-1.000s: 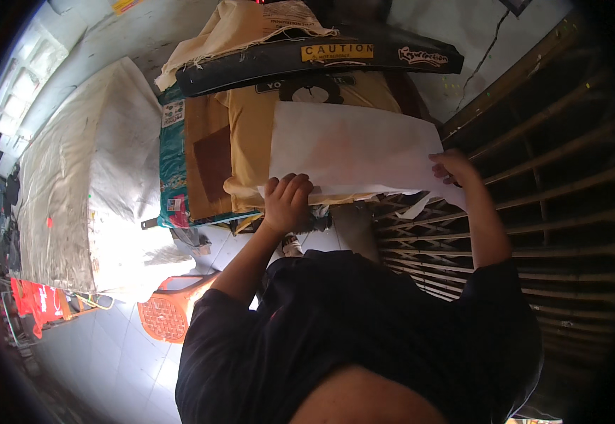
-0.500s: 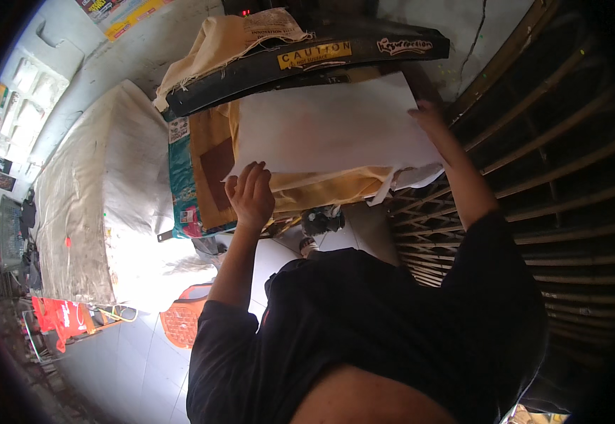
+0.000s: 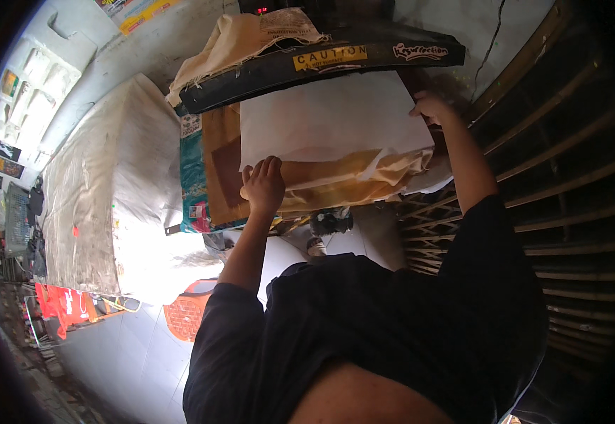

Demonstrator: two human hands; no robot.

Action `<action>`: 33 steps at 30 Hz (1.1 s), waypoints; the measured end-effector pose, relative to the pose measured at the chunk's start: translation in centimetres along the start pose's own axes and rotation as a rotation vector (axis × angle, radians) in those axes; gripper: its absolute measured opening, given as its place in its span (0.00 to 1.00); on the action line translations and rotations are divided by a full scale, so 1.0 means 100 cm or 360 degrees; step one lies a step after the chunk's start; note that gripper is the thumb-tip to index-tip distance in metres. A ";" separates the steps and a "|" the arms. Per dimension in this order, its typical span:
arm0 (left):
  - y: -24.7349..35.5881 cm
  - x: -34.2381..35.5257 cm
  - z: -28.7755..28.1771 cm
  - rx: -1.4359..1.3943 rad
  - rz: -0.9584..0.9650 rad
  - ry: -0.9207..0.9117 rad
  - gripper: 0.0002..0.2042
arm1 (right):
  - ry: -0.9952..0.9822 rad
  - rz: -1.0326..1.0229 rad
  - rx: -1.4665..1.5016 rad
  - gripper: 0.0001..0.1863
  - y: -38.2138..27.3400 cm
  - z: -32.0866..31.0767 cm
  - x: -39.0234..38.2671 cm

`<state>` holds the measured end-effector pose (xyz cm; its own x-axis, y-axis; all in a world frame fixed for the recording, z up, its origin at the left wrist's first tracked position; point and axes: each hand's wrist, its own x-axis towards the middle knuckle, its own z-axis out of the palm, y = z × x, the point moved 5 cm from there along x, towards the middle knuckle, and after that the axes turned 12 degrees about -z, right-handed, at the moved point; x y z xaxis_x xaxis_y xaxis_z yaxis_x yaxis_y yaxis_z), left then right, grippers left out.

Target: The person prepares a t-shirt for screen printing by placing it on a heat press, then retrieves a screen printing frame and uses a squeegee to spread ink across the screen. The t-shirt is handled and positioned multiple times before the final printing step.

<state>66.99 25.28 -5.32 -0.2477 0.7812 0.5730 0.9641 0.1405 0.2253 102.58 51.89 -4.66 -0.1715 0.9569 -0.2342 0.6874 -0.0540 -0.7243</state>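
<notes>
A white paper sheet (image 3: 328, 113) spreads over yellow-tan cloth (image 3: 335, 187) below the raised black top plate (image 3: 251, 81) of a heat press. The sheet's far edge runs in beneath the plate. My left hand (image 3: 265, 185) has its fingers curled at the sheet's near left corner, closed on it. At the sheet's right edge, my right hand (image 3: 433, 108) pinches with thumb and fingers. A brown patch (image 3: 228, 166) shows left of the sheet, on a tan layer above teal printed material (image 3: 192, 173).
A large white cover (image 3: 81, 205) drapes over something bulky on the left. Folding metal lattice (image 3: 519, 247) stands close on my right. An orange plastic chair (image 3: 184, 314) and a red bag (image 3: 63, 307) are low at left. Beige cloth (image 3: 237, 42) lies atop the press.
The sheet has come down flatter over the cloth, and its near edge lies farther in. Both hands have stayed at its sides. The whole view has shifted slightly.
</notes>
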 end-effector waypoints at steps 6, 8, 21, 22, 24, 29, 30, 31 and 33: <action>0.009 0.002 0.007 0.0079 -0.0065 -0.0115 0.05 | 0.0432 -0.0433 0.0249 0.35 0.053 0.006 0.048; 0.005 0.000 0.008 0.0105 -0.0084 -0.0105 0.05 | 0.0415 -0.0556 0.0199 0.35 0.048 0.015 0.044; -0.155 0.098 -0.156 -0.0292 -0.0340 0.0576 0.10 | 0.1982 -0.1414 -0.0030 0.16 -0.180 -0.246 -0.098; -0.158 0.128 -0.195 -0.0127 -0.0255 0.0680 0.11 | 0.1778 -0.1743 0.0086 0.18 -0.252 -0.252 -0.112; -0.137 0.204 -0.249 -0.0228 -0.0324 0.0577 0.14 | 0.1425 -0.1994 0.0330 0.18 -0.388 -0.241 -0.131; -0.036 0.341 -0.325 -0.0789 0.0156 0.0448 0.15 | 0.1658 -0.2210 -0.1068 0.30 -0.575 -0.200 -0.101; -0.013 0.354 -0.322 -0.0726 0.0243 0.0434 0.17 | 0.1801 -0.2072 -0.1406 0.31 -0.580 -0.184 -0.086; 0.010 0.359 -0.322 -0.0646 0.0317 0.0420 0.18 | 0.1512 -0.1892 -0.1431 0.31 -0.583 -0.180 -0.073; 0.047 0.369 -0.316 -0.0441 0.0444 0.0340 0.23 | 0.0940 -0.1486 -0.1481 0.29 -0.575 -0.179 -0.057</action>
<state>59.30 35.54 41.83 -0.0239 0.6188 0.7852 0.9421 -0.2489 0.2248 76.69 54.65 49.96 -0.6536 0.5265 0.5437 0.7305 0.6269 0.2710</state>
